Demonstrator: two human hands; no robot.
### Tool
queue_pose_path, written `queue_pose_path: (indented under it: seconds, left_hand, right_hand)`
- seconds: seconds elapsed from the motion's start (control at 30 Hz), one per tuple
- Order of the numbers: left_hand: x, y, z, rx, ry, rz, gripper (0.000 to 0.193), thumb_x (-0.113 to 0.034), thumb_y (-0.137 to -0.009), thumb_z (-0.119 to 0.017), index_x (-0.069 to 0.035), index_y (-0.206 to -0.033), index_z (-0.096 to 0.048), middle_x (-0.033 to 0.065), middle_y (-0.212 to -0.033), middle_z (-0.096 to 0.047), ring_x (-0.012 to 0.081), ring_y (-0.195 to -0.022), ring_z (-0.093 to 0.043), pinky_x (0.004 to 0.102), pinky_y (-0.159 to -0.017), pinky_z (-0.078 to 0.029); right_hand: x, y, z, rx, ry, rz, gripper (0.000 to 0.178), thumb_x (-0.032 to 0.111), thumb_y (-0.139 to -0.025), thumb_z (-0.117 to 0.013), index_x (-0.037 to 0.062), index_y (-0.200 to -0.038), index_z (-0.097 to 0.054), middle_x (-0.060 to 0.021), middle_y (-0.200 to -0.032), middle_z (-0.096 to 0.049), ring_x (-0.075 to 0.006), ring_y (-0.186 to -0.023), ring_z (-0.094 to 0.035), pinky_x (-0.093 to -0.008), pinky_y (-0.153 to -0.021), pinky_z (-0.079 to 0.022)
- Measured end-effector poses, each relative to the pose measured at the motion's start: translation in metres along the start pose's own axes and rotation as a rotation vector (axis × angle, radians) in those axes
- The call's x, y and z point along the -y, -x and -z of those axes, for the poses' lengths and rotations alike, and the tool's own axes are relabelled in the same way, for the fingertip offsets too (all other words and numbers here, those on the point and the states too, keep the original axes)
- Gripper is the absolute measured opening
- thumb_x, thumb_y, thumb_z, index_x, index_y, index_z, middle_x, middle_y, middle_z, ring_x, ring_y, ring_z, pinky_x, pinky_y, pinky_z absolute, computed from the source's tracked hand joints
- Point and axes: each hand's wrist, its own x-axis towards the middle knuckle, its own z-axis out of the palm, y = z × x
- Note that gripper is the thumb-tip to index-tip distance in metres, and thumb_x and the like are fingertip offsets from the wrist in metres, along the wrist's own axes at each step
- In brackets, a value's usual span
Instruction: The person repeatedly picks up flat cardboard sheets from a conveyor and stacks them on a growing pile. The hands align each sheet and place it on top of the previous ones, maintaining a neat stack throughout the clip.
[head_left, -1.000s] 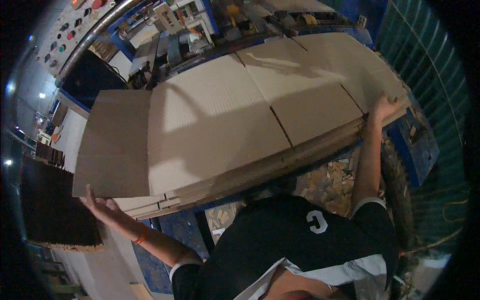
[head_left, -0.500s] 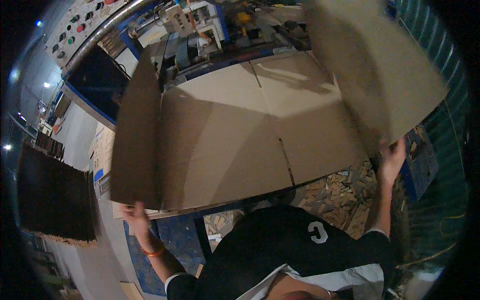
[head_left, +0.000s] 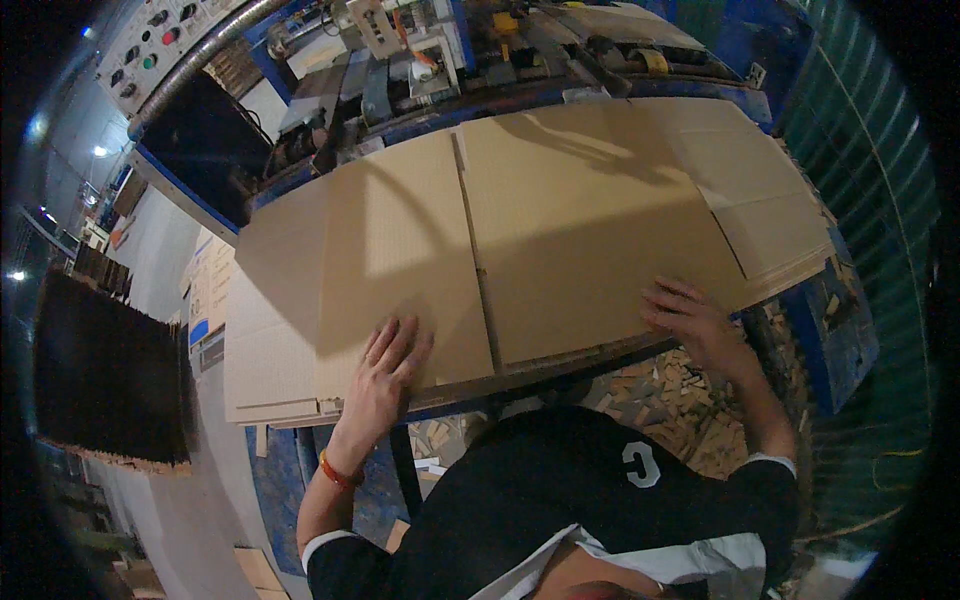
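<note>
A large brown cardboard sheet (head_left: 580, 230) lies in front of me, its two side panels folded inward so that their edges run close together along a narrow gap left of its middle. My left hand (head_left: 388, 362) lies on the left panel near the front edge, fingers stretched out and holding nothing. On the right panel, my right hand (head_left: 690, 312) rests near the front edge with its fingers spread. More flat cardboard (head_left: 765, 200) shows beneath the folded sheet, sticking out on both sides.
Beyond the cardboard stands a blue machine (head_left: 430, 70) with rollers and belts. A control panel (head_left: 160, 50) with buttons is at the upper left. Cardboard scraps (head_left: 670, 400) cover the floor below. A dark stack (head_left: 110, 370) stands left; a green corrugated wall (head_left: 870, 200) rises right.
Both raised side panels have come down flat onto the middle of the sheet. My hands have moved inward from the outer edges and now lie on the panels.
</note>
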Motion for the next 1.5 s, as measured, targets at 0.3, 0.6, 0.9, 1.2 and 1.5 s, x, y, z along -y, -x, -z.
queue_pose_path:
  seconds: [0.3,0.6,0.9,1.2,1.5]
  left_hand:
    - [0.095,0.021,-0.003,-0.149,0.852,0.431,0.054,-0.008,-0.082,-0.061,-0.004,-0.132,-0.040,0.0128,-0.141,-0.032,0.0266,-0.130,-0.030,0.0378,-0.104,-0.029]
    - [0.270,-0.055,-0.058,-0.389,0.352,0.747,0.041,-0.032,-0.090,-0.046,0.007,-0.096,-0.058,0.0191,-0.080,-0.062,0.0286,-0.071,-0.057,0.0387,-0.065,-0.044]
    - [0.221,-0.073,-0.047,-0.346,0.061,0.675,0.044,-0.032,-0.094,-0.037,0.005,-0.086,-0.059,0.0270,-0.084,-0.061,0.0408,-0.085,-0.060,0.0466,-0.069,-0.047]
    - [0.220,-0.093,-0.055,-0.174,-0.248,0.868,0.034,-0.031,-0.092,-0.040,-0.002,-0.095,-0.057,0.0196,-0.095,-0.062,0.0368,-0.081,-0.062,0.0463,-0.069,-0.051]
    - [0.090,-0.025,0.011,-0.205,0.207,0.253,0.078,-0.045,-0.074,-0.066,-0.005,-0.133,-0.035,0.0196,-0.133,-0.039,0.0383,-0.122,-0.037,0.0476,-0.100,-0.031]
  right_hand:
    - [-0.120,-0.036,0.009,-0.375,-0.318,-0.588,0.046,0.035,-0.086,-0.054,0.0026,-0.119,-0.053,-0.0171,-0.122,-0.053,-0.0291,-0.114,-0.049,-0.0360,-0.096,-0.038]
    - [-0.233,-0.141,-0.013,-0.282,-0.094,-0.901,0.042,0.038,-0.090,-0.043,0.0017,-0.106,-0.059,-0.0224,-0.106,-0.059,-0.0355,-0.102,-0.056,-0.0439,-0.086,-0.042]
    - [-0.237,-0.127,-0.031,-0.127,0.355,-0.753,0.035,0.022,-0.090,-0.038,0.0067,-0.120,-0.049,-0.0185,-0.103,-0.057,-0.0353,-0.094,-0.056,-0.0422,-0.081,-0.046]
    - [-0.209,-0.147,-0.015,-0.046,0.251,-0.971,0.042,0.036,-0.094,-0.033,0.0059,-0.118,-0.049,-0.0210,-0.110,-0.055,-0.0382,-0.099,-0.054,-0.0462,-0.083,-0.045]
    - [-0.064,-0.027,0.033,0.040,0.096,-0.483,0.065,0.040,-0.078,-0.062,0.0108,-0.132,-0.041,-0.0172,-0.143,-0.028,-0.0347,-0.134,-0.021,-0.0426,-0.108,-0.020]
